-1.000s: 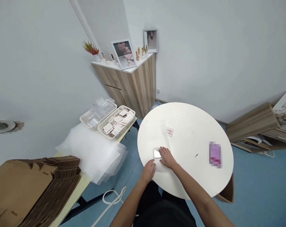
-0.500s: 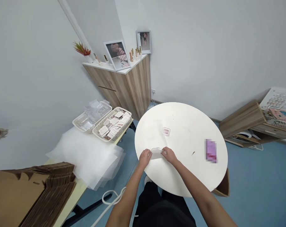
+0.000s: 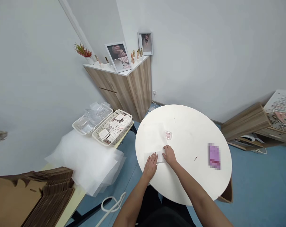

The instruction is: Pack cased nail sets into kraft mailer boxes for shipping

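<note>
My left hand (image 3: 150, 166) lies flat on the round white table (image 3: 199, 138), fingers spread, on the near edge of a translucent sheet (image 3: 156, 156). My right hand (image 3: 169, 156) presses on the same sheet, fingertips down. The sheet is folded over something small, mostly hidden beneath it and my hands. Just beyond my right hand sits a small clear case with a pink label (image 3: 168, 135). Another faint translucent sheet (image 3: 152, 135) lies on the table behind my hands. A pixelated purple object (image 3: 214, 156) lies farther right.
To the left, a table holds a white basket of small cards (image 3: 112, 129), a basket of clear plastic trays (image 3: 92, 119), a pile of translucent sheets (image 3: 86, 160) and stacked flat cardboard (image 3: 39, 201). A wooden cabinet (image 3: 117, 85) stands behind. A leaning wooden shelf unit (image 3: 245, 126) lies right.
The shiny small item visible a second ago is now covered by the sheet. Both hands gripped the sheet's ends half a second ago; now they press it flat on the table.
</note>
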### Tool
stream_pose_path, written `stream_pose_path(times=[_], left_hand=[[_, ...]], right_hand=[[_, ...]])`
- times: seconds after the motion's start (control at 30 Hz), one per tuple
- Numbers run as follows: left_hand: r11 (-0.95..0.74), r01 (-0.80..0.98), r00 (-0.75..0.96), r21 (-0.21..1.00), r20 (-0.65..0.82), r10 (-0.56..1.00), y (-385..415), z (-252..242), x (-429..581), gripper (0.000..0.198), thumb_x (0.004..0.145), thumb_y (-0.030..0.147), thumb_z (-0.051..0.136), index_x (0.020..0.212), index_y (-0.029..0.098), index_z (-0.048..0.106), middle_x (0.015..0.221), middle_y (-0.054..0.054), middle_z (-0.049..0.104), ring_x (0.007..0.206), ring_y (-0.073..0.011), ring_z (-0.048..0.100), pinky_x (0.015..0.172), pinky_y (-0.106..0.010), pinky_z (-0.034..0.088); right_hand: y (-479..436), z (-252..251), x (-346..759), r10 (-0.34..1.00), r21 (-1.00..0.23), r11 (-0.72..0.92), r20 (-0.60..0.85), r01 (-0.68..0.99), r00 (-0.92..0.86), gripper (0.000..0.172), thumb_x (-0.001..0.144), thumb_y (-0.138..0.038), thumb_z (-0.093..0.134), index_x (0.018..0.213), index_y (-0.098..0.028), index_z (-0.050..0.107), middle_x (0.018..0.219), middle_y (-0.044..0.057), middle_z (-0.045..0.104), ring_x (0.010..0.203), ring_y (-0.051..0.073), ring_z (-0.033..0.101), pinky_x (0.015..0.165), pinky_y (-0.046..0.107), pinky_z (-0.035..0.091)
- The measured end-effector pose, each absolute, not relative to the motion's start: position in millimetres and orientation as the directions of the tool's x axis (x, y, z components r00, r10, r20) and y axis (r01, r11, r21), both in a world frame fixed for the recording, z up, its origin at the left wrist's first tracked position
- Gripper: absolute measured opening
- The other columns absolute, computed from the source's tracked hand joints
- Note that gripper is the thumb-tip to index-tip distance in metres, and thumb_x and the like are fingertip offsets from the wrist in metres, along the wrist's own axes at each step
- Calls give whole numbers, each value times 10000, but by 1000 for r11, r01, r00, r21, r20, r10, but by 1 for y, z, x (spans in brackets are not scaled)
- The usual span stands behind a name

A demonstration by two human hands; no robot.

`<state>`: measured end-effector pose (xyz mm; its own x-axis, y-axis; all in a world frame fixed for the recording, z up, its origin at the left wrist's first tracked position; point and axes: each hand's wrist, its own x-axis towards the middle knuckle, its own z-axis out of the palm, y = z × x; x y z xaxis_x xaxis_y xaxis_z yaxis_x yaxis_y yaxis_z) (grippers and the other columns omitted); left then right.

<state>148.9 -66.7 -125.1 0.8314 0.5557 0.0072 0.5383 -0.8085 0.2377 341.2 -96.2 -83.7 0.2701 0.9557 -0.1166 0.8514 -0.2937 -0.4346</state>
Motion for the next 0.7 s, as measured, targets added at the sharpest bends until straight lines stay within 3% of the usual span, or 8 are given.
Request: stream_pose_path(times=[0.1,0.2,0.3,0.47,0.57,0.7], left_hand=[[-816,524,843,243,-8,538,-57,-129,150,699,808,71,350,1489,133,206,1533,-120,331,1415,-237,298,1094,-439,345],[-819,509,853,263,-24,522,-47,-124,155,699,772,58,368,1461,124,264,1490,-133,401,1384,-235,359,1094,-444,353],[-785,528,839,325,-56,541,-38,-110,160,621,762,74,416,1378,146,384,1413,-126,485,1304,-243,458,1059,-428,401],[-672,559,814,485,-167,556,-40,-81,162,427,798,106,434,1201,216,523,1217,-60,570,975,-189,625,847,-324,510],[-624,541,820,564,-187,542,-51,-71,160,346,853,165,435,1178,239,529,1137,-32,613,985,-189,612,849,-311,491],[-592,583,802,557,-279,528,-64,-66,160,211,924,292,423,1088,252,551,976,-18,669,902,-207,631,760,-301,474]], right_hand=[[-109,-78,337,1000,-377,25,25,926,-17,401,849,-224,513,1247,-178,529,1293,134,560,1272,293,424,1121,531,188],[-118,-80,332,979,-381,177,-27,907,-202,564,810,-297,569,1348,-171,461,1391,148,505,1336,313,369,1148,575,67],[-117,-84,329,987,-376,94,-86,922,-135,566,790,-178,544,1349,-154,457,1414,173,483,1297,293,431,1138,553,141],[-119,-78,335,987,-409,6,-147,913,-73,360,797,-89,480,1116,-207,598,1076,85,684,1068,236,583,1088,465,261],[-133,-72,342,968,-469,-80,-247,880,-43,288,807,-138,508,1060,-215,622,994,57,695,958,216,616,933,355,385],[-155,-68,348,925,-511,-221,-381,831,12,233,845,-207,497,1039,-221,626,913,49,698,851,209,630,722,277,400]])
